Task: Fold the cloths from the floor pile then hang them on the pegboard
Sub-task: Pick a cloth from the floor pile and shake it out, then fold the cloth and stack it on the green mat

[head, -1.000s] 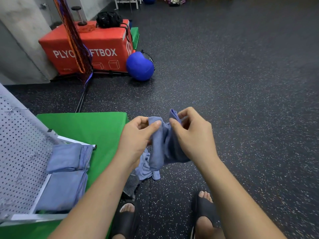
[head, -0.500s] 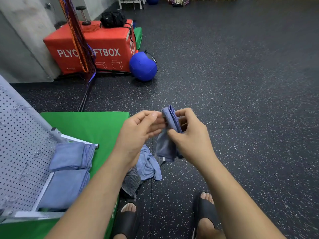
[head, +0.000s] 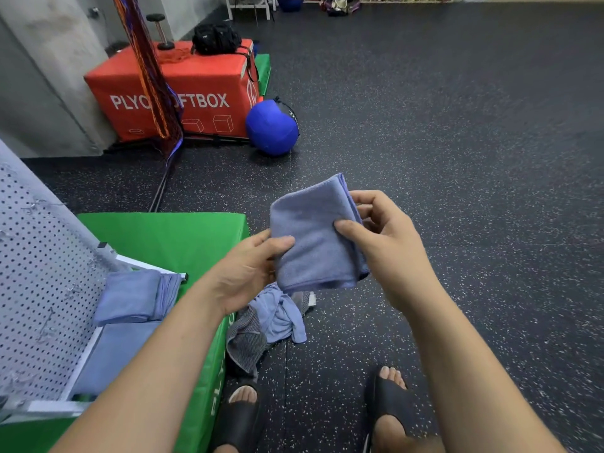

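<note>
Red box (head: 209, 76) read "PLYO", perhaps "SOFTBOX", partly hidden. Left grip (head: 248, 273) and right grip (head: 389, 250) pinched a folded, lavender-blue cloth (head: 310, 237).

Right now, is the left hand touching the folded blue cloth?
Touching. The head view shows the left hand pinching the folded blue cloth at its left edge, thumb on top.
</note>
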